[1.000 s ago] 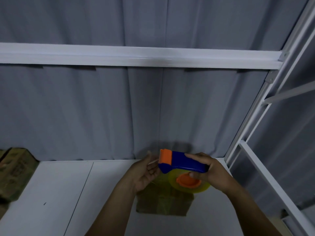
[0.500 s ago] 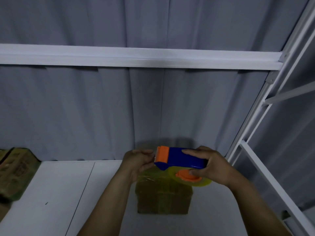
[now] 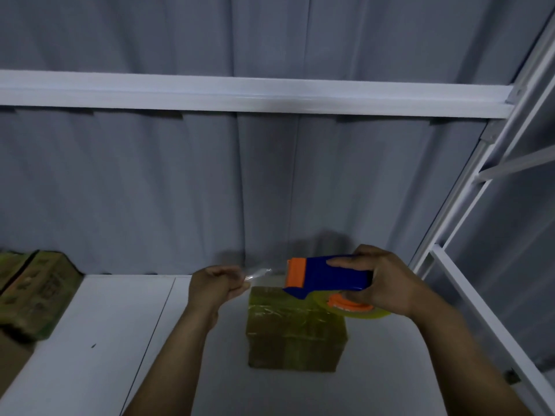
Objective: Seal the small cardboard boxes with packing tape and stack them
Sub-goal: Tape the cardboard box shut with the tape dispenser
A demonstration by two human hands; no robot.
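- The roll (image 3: 362,311) under the dispenser (image 3: 321,274) was partly hidden by the right hand (image 3: 387,283), and only its yellow rim and orange hub showed.
- The strip (image 3: 260,272) was clear and faint, so its edges were hard to trace.
- The dispenser covered the far right corner of the box (image 3: 295,331).
- The pile (image 3: 36,292) of boxes far left of the left hand (image 3: 214,285) was cut off by the picture's edge, its print too dim to read.
- Half a second earlier the left hand had been right at the dispenser's orange end. It had since drawn away leftward, and the strip spanned the gap between them.
- More of the box showed below the hands than before.
- The left hand was clenched, pinching the strip's free end between thumb and curled fingers.
- The right hand gripped the blue dispenser, fingers over its top and thumb beneath near the hub.
- The box sat on the white surface (image 3: 99,340), just below and between both hands, glossy tape across its top.
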